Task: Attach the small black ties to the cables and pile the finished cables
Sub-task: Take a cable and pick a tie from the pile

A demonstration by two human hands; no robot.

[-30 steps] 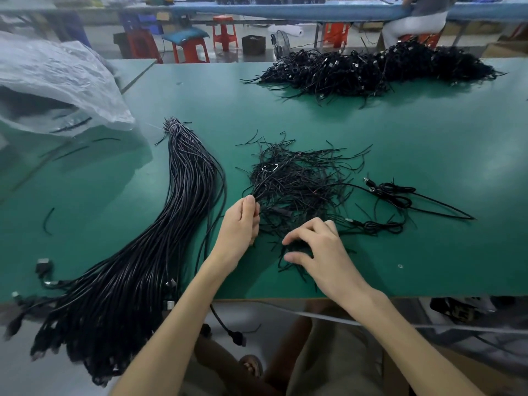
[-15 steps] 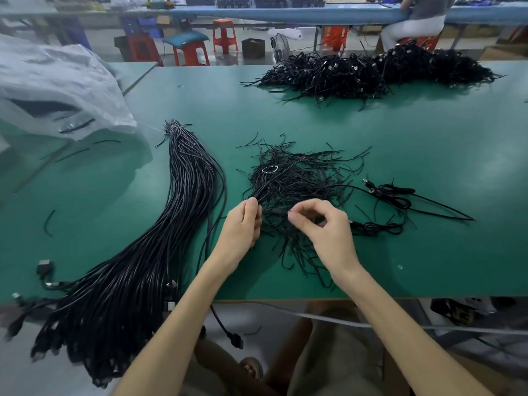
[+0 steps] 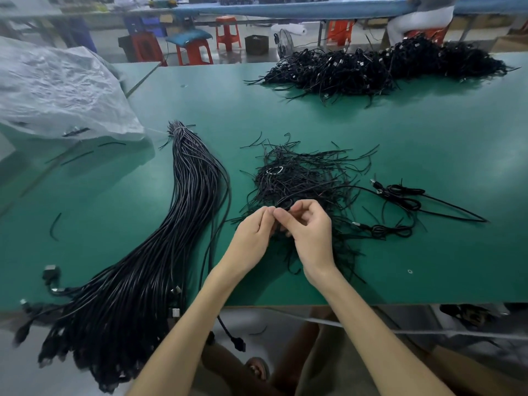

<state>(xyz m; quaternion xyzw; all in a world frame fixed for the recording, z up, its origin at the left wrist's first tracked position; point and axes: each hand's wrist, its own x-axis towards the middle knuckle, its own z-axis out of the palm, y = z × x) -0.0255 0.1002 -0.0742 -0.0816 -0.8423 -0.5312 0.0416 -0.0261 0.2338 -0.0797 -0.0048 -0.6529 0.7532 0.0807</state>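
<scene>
Ties point(image 3: 300, 178) lie heaped at the middle of the green table point(image 3: 428, 144), where the left hand point(image 3: 251, 232) and right hand point(image 3: 310, 231) meet fingertip to fingertip, each pinching a thin black strand point(image 3: 282, 207) at the heap's near edge. Loose cables point(image 3: 160, 252) stretch in a bundle to the left; finished cables point(image 3: 385, 67) are piled at the far edge.

No legible text or labels anywhere.

The small black ties point(image 3: 300, 178) lie in a loose, tangled heap at mid-table. Left of them a thick bundle of long black cables point(image 3: 160, 252) overhangs the near edge. Two coiled cables point(image 3: 400, 195) lie just right of the heap. The finished cables point(image 3: 371, 70) are piled along the far edge.
</scene>
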